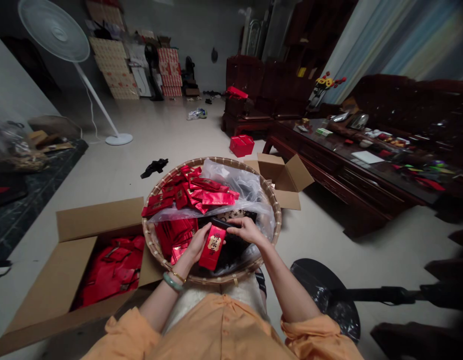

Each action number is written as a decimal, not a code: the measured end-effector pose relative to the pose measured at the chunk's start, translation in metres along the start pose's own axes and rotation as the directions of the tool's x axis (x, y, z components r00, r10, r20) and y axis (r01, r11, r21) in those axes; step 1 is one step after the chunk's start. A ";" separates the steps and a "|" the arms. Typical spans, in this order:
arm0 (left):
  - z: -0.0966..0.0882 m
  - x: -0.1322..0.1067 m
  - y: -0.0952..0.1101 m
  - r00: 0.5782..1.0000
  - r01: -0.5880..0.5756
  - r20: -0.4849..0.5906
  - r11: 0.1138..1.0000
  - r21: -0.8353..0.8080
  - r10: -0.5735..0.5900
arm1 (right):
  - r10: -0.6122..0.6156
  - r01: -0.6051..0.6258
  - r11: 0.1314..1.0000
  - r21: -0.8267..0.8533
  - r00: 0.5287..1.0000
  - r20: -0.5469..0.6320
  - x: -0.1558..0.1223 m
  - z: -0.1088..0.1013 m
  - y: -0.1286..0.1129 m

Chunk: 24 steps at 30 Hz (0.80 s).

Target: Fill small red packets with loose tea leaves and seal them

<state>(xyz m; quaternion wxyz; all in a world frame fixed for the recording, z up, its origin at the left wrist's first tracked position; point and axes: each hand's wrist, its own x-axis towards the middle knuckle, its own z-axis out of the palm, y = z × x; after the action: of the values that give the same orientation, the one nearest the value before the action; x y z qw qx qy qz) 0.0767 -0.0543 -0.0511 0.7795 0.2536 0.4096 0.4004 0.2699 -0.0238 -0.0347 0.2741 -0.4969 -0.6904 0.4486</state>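
My left hand (pixel 198 244) is closed on a red packet (pixel 212 249) with gold printing, held over a round woven basket (pixel 277 220). Between the fingers of my right hand (pixel 246 230) is a slim black stick-like thing (pixel 221 223), lying across the packet's top end. Whether it enters the packet I cannot tell. In the basket, filled red packets (pixel 216 198) are heaped on clear plastic (pixel 250 187) at the far side. Flat red packets (pixel 175 235) lie at the near left, beside dark contents partly hidden by my hands.
An open carton (pixel 72 270) with many red packets stands to the left. Another open carton (pixel 284 175) sits beyond the basket, near a red box (pixel 241 145). A long wooden table (pixel 329 165) runs along the right. A black round base (pixel 325 295) stands near my right arm.
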 end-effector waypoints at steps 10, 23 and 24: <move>-0.004 0.005 0.004 0.977 -0.197 -0.036 0.958 0.206 0.209 | 0.043 -0.040 0.991 0.132 0.999 -0.021 -0.004 -0.010 0.026; -0.004 0.016 -0.001 0.900 -0.344 -0.195 0.909 0.234 0.391 | -0.006 -0.006 0.999 -0.049 0.971 -0.239 -0.007 0.014 0.023; -0.002 0.015 -0.001 0.898 -0.347 -0.186 0.902 0.257 0.399 | -0.047 0.049 0.999 0.004 0.968 -0.248 -0.003 0.022 0.014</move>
<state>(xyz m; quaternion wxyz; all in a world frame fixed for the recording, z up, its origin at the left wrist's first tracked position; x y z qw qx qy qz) 0.0807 -0.0422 -0.0601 0.6015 0.3625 0.4831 0.5228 0.2592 -0.0326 -0.0571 0.3715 -0.5306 -0.6604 0.3799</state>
